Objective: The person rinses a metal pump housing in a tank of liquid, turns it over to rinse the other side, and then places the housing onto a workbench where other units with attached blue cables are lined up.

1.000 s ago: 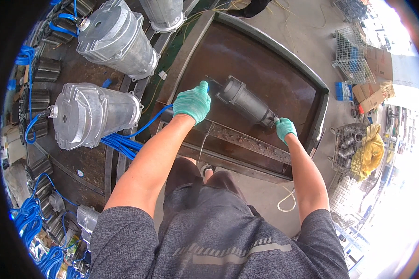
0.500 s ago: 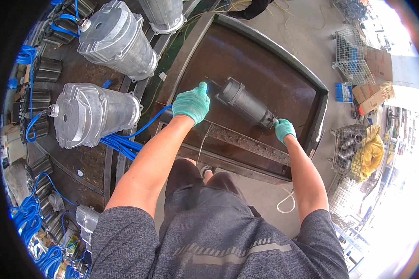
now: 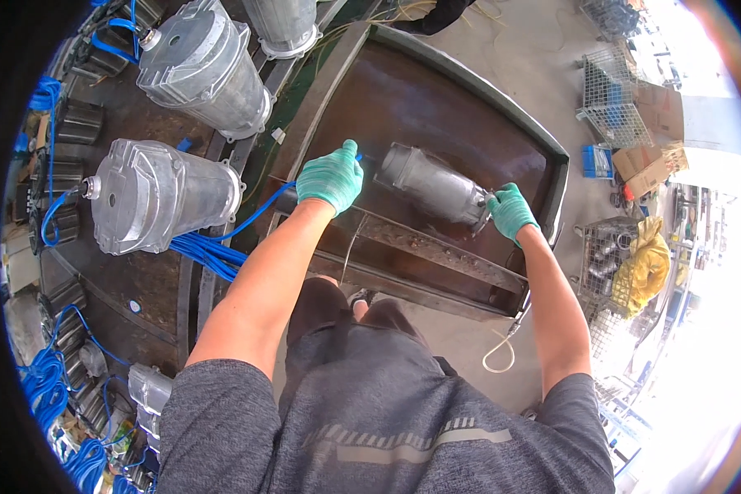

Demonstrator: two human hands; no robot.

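While the grey cylindrical housing (image 3: 432, 185) lies aslant in the dark metal trough (image 3: 479, 84), both gloved hands flank it in the head view; clock directions are taken from the housing. The left hand (image 3: 331, 177), at nine o'clock, has its fingers curled into the palm and the thumb raised, apparently gripping the blue cable (image 3: 259, 212), part of which shows beyond the thumb. The right hand (image 3: 510, 210), at four o'clock, has its fingers bent together, pinching the end fitting (image 3: 483, 200). The crossbar (image 3: 432, 251) lies at six o'clock. The housing's surface looks wet: a slick glove could lose the fitting and let the housing roll or drop. Excessive pull on the cable could strain its connection, which cannot be made out. Uneven lifting could knock the housing against the crossbar.
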